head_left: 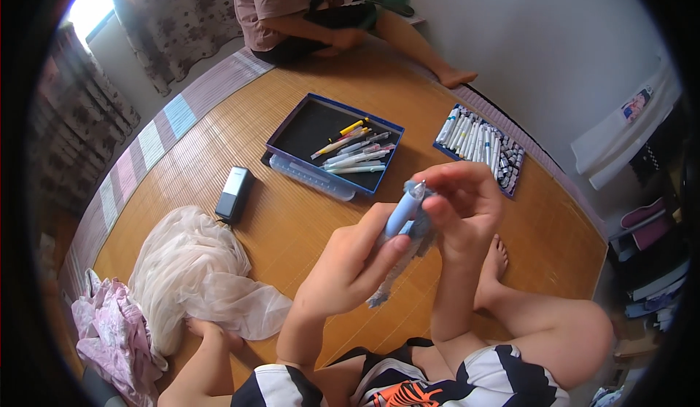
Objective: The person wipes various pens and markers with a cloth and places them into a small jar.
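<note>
In front of me my left hand [343, 265] is closed around a light blue pen [402, 214], its tip slanting up to the right. The fingers of my right hand [470, 214] are bent around the tip end, pinching a crumpled grey-blue cloth [420, 226] against it. Part of this cloth hangs below the pen, between my hands. Beyond them lies a shallow dark blue box [292, 126], with several pens and a yellow pencil-like one [351, 127] loose on its right side.
A clear plastic case [310, 179] rests against the box's near side. White markers [477, 145] fill a tray at right. Left are a black-and-silver device [234, 194], cream sheer fabric [193, 265] and pink cloth [113, 327]. Another person [281, 13] sits at the mat's far edge.
</note>
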Demonstrator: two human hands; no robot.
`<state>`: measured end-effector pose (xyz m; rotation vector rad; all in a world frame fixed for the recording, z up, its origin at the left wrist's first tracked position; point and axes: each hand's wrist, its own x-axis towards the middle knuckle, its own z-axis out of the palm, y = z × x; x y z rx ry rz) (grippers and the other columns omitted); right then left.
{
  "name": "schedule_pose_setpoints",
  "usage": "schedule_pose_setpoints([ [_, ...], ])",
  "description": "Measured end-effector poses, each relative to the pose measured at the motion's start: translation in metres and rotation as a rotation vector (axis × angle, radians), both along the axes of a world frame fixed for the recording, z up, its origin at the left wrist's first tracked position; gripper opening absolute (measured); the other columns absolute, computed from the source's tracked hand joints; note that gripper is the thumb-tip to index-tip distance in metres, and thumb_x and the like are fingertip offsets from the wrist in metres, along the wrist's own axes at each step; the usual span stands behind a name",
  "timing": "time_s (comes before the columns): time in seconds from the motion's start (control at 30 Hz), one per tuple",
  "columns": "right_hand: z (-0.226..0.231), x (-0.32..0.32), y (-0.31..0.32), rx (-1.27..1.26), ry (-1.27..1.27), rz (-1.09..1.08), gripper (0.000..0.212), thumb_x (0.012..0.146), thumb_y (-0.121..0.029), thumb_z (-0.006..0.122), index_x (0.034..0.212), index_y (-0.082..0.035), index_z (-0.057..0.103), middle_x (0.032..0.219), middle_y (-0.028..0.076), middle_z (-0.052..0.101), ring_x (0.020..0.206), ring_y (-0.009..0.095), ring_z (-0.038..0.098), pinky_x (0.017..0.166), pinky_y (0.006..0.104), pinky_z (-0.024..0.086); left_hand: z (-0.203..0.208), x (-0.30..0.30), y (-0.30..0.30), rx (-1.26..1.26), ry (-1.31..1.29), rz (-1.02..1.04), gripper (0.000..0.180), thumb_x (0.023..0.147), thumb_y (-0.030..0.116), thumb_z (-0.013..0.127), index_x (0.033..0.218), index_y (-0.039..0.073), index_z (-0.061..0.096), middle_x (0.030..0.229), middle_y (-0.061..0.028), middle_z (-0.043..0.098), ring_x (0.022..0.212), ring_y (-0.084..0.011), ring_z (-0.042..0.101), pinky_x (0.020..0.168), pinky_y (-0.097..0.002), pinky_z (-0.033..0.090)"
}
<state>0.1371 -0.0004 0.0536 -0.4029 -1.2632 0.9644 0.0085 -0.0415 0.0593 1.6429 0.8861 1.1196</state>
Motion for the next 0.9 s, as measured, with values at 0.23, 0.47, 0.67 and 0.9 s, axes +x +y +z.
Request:
schedule_pose_setpoints([
  [0.23, 0.004, -0.007, -0.002, 0.284, -0.022, -0.317, 0.021, 0.063, 0.008, 0.056, 0.081, 0.000, 0.046, 0.074, 0.013, 0.054, 0.067, 0.016, 0.054, 0.057, 0.0214, 0.045, -0.007, 0.006, 0.003, -0.020, -0.083, 0.022, 0.018, 0.078, 0.011, 0.040, 0.093, 0.002, 0.042, 0.054, -0.0058, 0.043, 0.047, -0.0139, 0.045, 0.045, -0.0234, 0.035],
  [0.47, -0.004, -0.009, 0.000, 0.619, -0.369, -0.523, 0.017, 0.061, 0.005, 0.056, 0.074, -0.002, 0.048, 0.076, 0.008, 0.054, 0.067, 0.020, 0.051, 0.057, 0.0255, 0.043, -0.006, 0.007, 0.002, -0.076, -0.134, 0.053, 0.014, 0.078, 0.010, 0.040, 0.088, 0.001, 0.041, 0.057, -0.0090, 0.045, 0.047, -0.0174, 0.045, 0.046, -0.0248, 0.036],
  [0.67, 0.004, -0.004, 0.002, 0.622, -0.342, -0.494, 0.018, 0.061, 0.007, 0.054, 0.075, -0.003, 0.048, 0.074, 0.009, 0.053, 0.066, 0.020, 0.050, 0.056, 0.0262, 0.043, -0.004, 0.012, -0.001, -0.002, -0.061, 0.063, 0.015, 0.078, 0.010, 0.039, 0.090, 0.001, 0.041, 0.063, -0.0125, 0.048, 0.056, -0.0235, 0.050, 0.051, -0.0277, 0.038],
  [0.9, -0.006, -0.007, 0.001, 0.549, -0.276, -0.497, 0.017, 0.063, 0.009, 0.050, 0.073, -0.003, 0.045, 0.076, 0.011, 0.052, 0.066, 0.020, 0.050, 0.056, 0.0250, 0.042, -0.011, 0.015, 0.000, -0.029, -0.166, 0.072, 0.018, 0.081, 0.014, 0.034, 0.091, 0.000, 0.028, 0.053, -0.0057, 0.044, 0.043, -0.0093, 0.041, 0.040, -0.0191, 0.031],
])
